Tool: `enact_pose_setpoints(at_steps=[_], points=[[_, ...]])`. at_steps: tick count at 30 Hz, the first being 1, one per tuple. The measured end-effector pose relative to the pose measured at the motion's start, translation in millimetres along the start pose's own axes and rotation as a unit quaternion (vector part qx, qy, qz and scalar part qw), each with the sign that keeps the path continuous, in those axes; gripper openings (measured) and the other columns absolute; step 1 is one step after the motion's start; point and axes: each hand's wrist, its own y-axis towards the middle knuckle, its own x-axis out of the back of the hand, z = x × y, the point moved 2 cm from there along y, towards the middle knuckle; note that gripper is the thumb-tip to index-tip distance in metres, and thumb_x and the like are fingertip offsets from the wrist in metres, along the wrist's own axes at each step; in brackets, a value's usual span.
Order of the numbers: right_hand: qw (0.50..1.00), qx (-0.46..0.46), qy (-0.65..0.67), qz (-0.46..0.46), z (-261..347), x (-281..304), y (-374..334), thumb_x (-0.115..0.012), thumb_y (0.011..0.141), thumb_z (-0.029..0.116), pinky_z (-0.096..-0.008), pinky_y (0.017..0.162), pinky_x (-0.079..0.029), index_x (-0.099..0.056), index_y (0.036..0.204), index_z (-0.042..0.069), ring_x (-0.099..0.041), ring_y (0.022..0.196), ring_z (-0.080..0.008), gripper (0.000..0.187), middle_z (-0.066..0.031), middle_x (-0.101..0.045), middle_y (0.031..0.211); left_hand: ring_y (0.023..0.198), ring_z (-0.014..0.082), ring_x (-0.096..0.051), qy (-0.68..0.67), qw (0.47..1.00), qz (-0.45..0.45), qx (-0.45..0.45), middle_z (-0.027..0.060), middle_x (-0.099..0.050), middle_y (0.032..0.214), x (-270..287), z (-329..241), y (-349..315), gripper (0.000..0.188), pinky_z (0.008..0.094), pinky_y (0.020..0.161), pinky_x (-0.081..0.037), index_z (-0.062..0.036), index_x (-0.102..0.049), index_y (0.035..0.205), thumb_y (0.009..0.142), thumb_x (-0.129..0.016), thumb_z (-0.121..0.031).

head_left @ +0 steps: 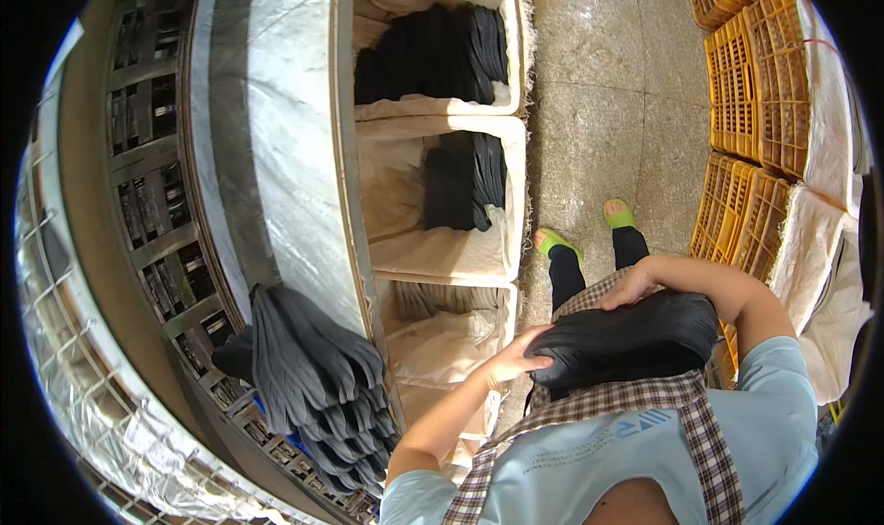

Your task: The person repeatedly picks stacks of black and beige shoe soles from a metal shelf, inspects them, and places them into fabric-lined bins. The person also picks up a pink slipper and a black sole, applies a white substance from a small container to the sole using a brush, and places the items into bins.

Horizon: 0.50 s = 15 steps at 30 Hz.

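Observation:
I hold a thick bundle of black socks [626, 339] against the front of my checked apron. My left hand [521, 355] grips its left end, with the thumb on top. Across its far side lies my right hand [633, 282], bent inward at the wrist, its fingertips on the bundle. To my left, a heap of dark grey socks [318, 368] rests in layers on the near end of a pale, shiny tabletop [295, 138]. The undersides of both hands are hidden.
Cloth-lined bins stand in a row beside the table; the far bin [516, 55] and the middle bin [442, 262] hold black socks. Orange plastic crates [732, 92] are stacked along the right, some lined with white cloth. My green slippers [619, 214] are on the speckled floor.

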Motion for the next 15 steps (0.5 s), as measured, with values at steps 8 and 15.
enact_pose_setpoints(at_steps=[8,15], points=[[0.696,0.340,0.043,-0.630,73,130,-37,-0.055,0.092,0.028,-0.0284,0.082,-0.045,-0.051,0.113,0.003,-0.055,0.087,-0.0129,0.033,-0.0041,-0.057,0.095,0.121,0.0264,-0.045,-0.290,0.873,-0.391,-0.030,0.0115,-0.046,0.131,87,69,-26,0.073,0.0409,0.103,-0.037,-0.0029,-0.032,0.137,0.075,-0.071,-0.008],[0.669,0.383,0.049,-0.635,42,180,20,-0.058,0.090,0.013,-0.0231,0.076,-0.044,-0.055,0.100,0.002,-0.053,0.083,-0.0070,0.014,0.0011,-0.057,0.088,0.126,0.0275,-0.037,-0.052,0.727,-0.662,-0.172,0.0135,-0.033,0.142,336,78,39,0.072,0.0392,0.103,-0.033,-0.0048,-0.025,0.143,0.087,-0.065,-0.025]])
